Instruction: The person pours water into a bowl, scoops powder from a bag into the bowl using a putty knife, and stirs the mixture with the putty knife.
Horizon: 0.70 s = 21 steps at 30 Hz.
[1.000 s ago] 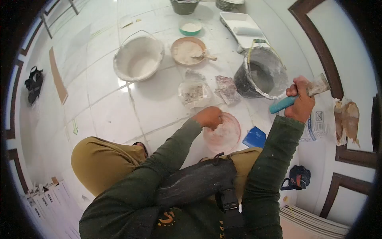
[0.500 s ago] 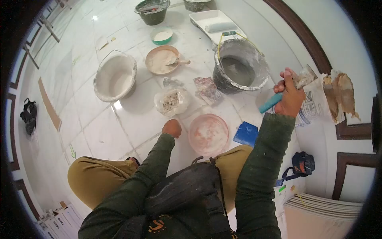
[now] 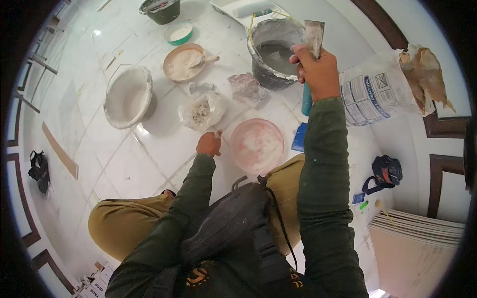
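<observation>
My right hand (image 3: 319, 72) is closed around a putty knife (image 3: 314, 37), its flat worn blade pointing up and its teal handle hanging below the fist. Behind it stands a black bucket (image 3: 258, 69) with grey residue inside. My left hand (image 3: 208, 143) has its fingers drawn together just below a clear plastic bag (image 3: 186, 113) of greyish lumps; what the fingertips hold, if anything, is hidden. Right of that hand lies a round pink dish (image 3: 257, 146) smeared with white powder. A blue plastic spreader (image 3: 298, 137) is partly covered by my right sleeve.
A whitish bucket (image 3: 112, 102) stands on the tiles at left. Farther off are a tan bowl (image 3: 185, 62) with powder and a scoop, a green bowl (image 3: 179, 35) and a roller tray (image 3: 226, 7). A torn printed sack (image 3: 365, 97) and stacked boards (image 3: 412, 248) lie at right.
My right hand has swung left and away from me, turning the putty knife's blade upright. My left hand's fingers have come into view near the bag. The camera view has shifted.
</observation>
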### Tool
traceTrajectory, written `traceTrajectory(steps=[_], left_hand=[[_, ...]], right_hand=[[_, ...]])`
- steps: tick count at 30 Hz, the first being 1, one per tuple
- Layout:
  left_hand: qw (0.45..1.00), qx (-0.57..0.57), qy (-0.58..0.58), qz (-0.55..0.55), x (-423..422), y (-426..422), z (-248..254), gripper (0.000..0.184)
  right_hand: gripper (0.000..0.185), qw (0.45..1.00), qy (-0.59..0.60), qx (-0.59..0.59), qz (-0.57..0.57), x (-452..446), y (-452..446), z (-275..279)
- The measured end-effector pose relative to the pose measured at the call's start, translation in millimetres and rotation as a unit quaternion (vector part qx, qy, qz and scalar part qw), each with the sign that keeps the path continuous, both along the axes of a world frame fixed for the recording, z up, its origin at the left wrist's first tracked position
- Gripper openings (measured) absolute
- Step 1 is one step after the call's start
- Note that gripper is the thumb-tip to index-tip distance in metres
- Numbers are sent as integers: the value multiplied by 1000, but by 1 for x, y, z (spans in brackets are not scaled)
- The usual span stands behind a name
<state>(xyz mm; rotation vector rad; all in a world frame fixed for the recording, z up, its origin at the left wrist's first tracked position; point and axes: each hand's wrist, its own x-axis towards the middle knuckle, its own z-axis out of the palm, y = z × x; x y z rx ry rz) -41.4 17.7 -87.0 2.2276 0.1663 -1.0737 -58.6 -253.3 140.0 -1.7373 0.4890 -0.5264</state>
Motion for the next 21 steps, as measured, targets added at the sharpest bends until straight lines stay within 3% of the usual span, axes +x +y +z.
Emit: traceTrajectory(steps=[3,6,9,12,14,15,18,21], left_hand=[[969,0,-208,-135,-5,12,-64,35],[926,-155,-344,-16,-19,8,-85,45],[989,-110,-100,-17,-9,4,-71,48],[979,-116,-141,-86,-32,-6,-41,51],[963,-129,-168,-166,-37,-10,-46,51],[952,-136,-181,-205,-38,-11,-54,51],[932,-185,-254,-180,-39,-14,-138,50],[959,-222,-81,-156,-23,-20,-45,49]], right_hand=[[22,1000,8,4,-3,-1,5,5],[22,1000,13,-3,0,-3,8,8],[22,1000,22,19,1,-4,10,8],[21,999,36,19,-3,-3,13,9],[20,999,45,30,-2,-2,15,9],[20,998,49,34,-2,-2,15,9],[20,998,52,22,-6,-3,16,8],[20,999,43,11,-11,-9,7,11]])
